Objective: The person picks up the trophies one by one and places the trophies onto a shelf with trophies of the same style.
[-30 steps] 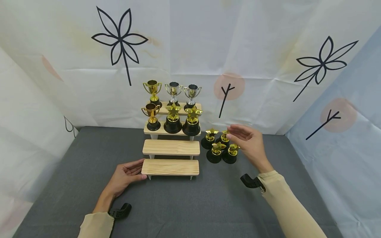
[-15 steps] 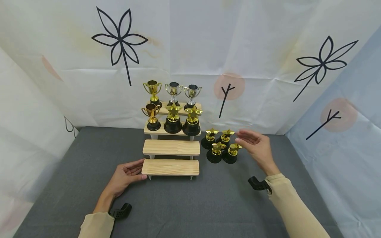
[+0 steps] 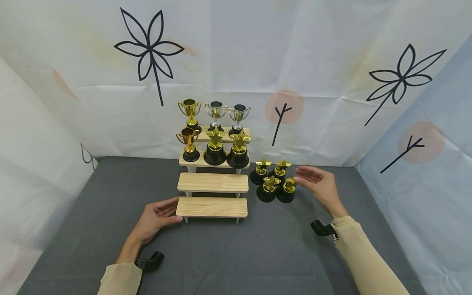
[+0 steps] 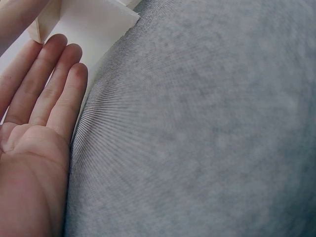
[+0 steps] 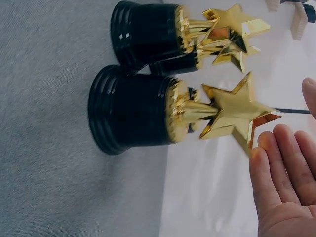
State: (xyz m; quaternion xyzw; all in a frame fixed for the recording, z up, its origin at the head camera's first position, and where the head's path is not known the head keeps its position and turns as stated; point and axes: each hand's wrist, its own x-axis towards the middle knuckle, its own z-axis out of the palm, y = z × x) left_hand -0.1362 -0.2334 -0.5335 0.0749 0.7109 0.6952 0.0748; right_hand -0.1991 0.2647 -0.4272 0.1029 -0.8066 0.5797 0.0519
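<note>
Toward the table's [image 3: 221, 254] near edge, the left hand [image 3: 156, 215] lies open, fingers straight, touching the left end of the wooden stepped stand's [image 3: 212, 207] lowest step. Farther back and right of it, the right hand [image 3: 318, 186] hovers open, fingertips [image 5: 261, 153] just beside the nearest small star trophy [image 3: 287, 190], holding nothing.

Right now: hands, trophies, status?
Left hand open, touching bottom step. Right hand open beside nearest star trophy, not gripping. Nothing between them.
</note>
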